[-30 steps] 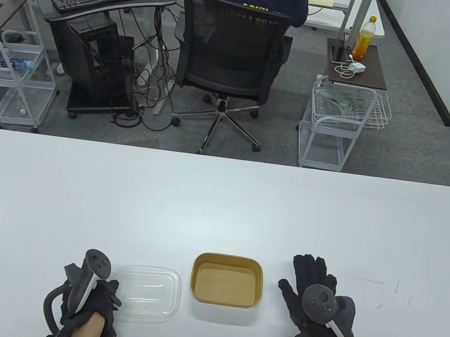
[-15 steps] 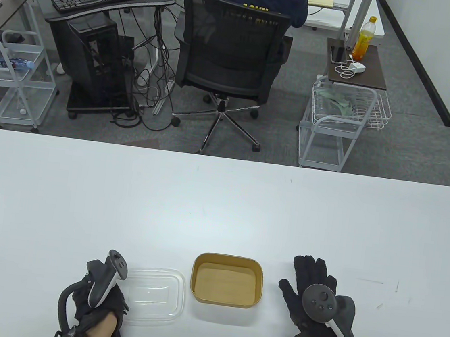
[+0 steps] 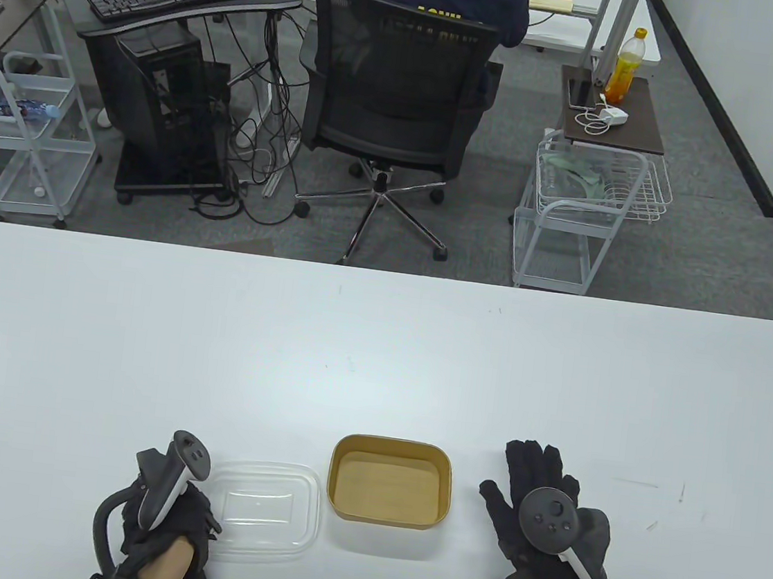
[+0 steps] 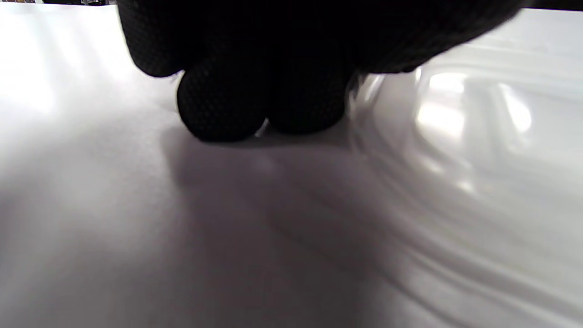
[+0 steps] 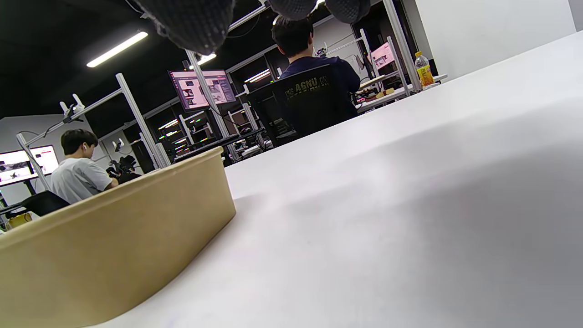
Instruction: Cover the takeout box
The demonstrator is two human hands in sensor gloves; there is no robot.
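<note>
Two items matter for this step: the brown takeout box (image 3: 390,482) and the clear plastic lid (image 3: 267,509); both rest on the white desk (image 3: 378,358) near its front edge, the lid just to the left of the box with a narrow gap between them; the box stands open and uncovered.

Change since one second ago: the lid has slid rightward toward the box, and the gap has narrowed in both intervals; the left hand (image 3: 168,522) has travelled with it and has drawn back slightly in the last half second; the box has not moved; the right hand (image 3: 546,513) has not moved.

State of the left grip: the fingertips (image 4: 221,105) are bunched together and press down at the lid's left edge, as the left wrist view shows; whether they pinch the rim or only push against it cannot be told from these views.

State of the right grip: the fingers are spread flat, palm down on the desk, just to the right of the box and apart from it; nothing is held.

Judgement: the lid is being positioned, not yet lifted; the task is at an early stage. The next move calls for a secure hold on the thin rim, a lift, and alignment of the lid's corners over the box; the flexible, slippery plastic may slide away rather than rise.
</note>
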